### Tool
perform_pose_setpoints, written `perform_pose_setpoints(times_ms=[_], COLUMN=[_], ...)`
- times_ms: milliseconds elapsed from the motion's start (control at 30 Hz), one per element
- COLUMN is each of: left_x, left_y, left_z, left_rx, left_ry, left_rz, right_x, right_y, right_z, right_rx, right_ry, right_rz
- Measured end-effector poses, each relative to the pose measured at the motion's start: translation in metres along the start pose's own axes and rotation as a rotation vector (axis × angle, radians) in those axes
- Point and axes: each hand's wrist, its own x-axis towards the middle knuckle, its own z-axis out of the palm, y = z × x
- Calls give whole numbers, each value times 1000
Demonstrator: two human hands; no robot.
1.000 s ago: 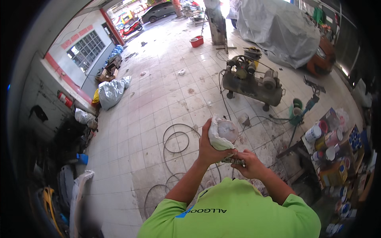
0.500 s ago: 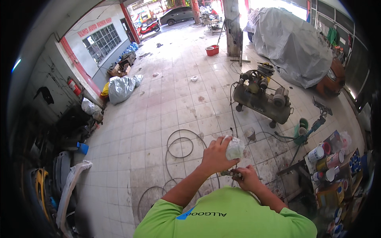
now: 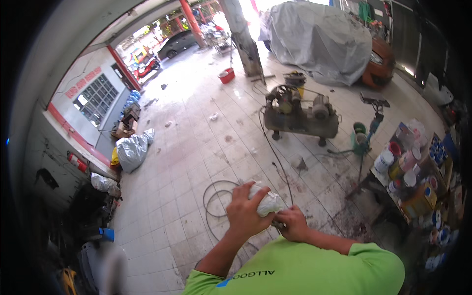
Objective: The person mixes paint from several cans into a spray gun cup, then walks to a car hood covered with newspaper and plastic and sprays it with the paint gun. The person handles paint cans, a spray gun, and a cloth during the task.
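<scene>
Tipped over toward the right hand (image 3: 294, 223) since the earlier frame, the white cup (image 3: 268, 202) now leans under the left hand (image 3: 246, 211), and the whole view has tilted. The left hand's fingers are spread and curled over the cup, gripping it; the right is closed on a small fitting (image 3: 278, 225) just below, mostly hidden. Both are held above the floor, in front of a green shirt.

The loose-looking wrap could let the cup slip, and its tilt could spill any contents, though whether it is full cannot be told. The cord (image 3: 284, 173) running down toward the right hand might snag.

Below lies a pale, stained tile floor (image 3: 182, 172) with a coiled hose (image 3: 204, 199). Beyond stand a compressor (image 3: 300, 123), a pillar (image 3: 243, 42) and a car (image 3: 378, 66) under a grey cover (image 3: 319, 42). At right, cans (image 3: 384, 161) crowd a tabletop (image 3: 388, 197).
</scene>
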Motion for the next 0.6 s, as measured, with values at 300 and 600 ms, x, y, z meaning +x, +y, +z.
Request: perform_pose_setpoints(times_ms=[300, 600], left_x=[1, 12], left_y=[12, 24], left_z=[5, 15], left_rx=[-66, -100], left_ry=[-62, -54], left_rz=[-15, 54], right_x=[-11, -19], right_y=[-4, 5], right_z=[-3, -8], right_rx=[12, -5], right_ry=[90, 198], right_rz=[25, 26])
